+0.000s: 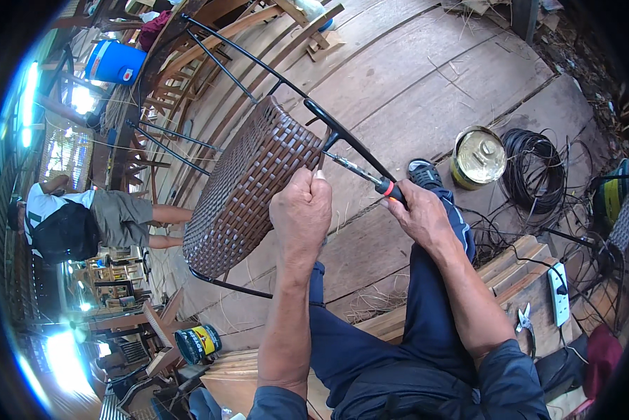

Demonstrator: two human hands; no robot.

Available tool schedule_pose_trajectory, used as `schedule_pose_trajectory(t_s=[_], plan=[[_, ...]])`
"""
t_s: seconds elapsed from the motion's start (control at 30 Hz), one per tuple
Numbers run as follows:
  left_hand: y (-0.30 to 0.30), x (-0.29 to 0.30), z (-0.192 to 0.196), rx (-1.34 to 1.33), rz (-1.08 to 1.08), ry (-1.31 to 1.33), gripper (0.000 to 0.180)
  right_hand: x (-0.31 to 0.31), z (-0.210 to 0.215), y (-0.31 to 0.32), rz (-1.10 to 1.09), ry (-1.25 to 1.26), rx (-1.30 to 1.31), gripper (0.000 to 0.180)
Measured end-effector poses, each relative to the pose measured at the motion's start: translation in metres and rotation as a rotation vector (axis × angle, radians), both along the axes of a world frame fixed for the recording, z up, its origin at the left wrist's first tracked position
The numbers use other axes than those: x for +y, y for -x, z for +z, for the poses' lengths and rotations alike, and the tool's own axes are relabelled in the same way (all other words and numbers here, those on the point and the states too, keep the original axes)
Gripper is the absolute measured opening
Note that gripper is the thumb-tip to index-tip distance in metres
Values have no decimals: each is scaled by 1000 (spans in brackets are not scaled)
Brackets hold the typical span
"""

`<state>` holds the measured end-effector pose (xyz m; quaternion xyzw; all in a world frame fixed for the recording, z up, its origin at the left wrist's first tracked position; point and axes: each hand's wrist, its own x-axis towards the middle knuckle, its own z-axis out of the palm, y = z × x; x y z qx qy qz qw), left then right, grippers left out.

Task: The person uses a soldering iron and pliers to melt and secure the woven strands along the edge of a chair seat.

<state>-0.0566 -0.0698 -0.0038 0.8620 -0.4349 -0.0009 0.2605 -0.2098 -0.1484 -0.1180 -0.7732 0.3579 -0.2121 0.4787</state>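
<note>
One head-worn fisheye looked down past the wearer's forearms (284, 325).
It faced the plank floor (377, 87) from above the lap (391, 357), close over the left hand (302, 210) and right hand (422, 215), another person (115, 218) farther off, tipped sideways at left.

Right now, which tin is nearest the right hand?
The pale-topped tin beside the black coil; the lower-left tin and far-right tin sit farther off.

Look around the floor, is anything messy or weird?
Yes, a little messy: straw-like scraps lie scattered on the wooden floorboards, and loose black strands sprawl untidily below the coil, near the white power strip. The woven seat shows no clear damage, and I see no obvious spill.
</note>
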Motion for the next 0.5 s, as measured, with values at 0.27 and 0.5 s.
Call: schedule_pose_trajectory(t_s=[0.27, 0.5], plan=[[1, -20, 5, -510, -204, 108, 16, 0, -9, 9, -243, -85, -94, 28], [-22, -16, 6, 77, -557, 163, 14, -3, -3, 6, -134, -125, -40, 29]])
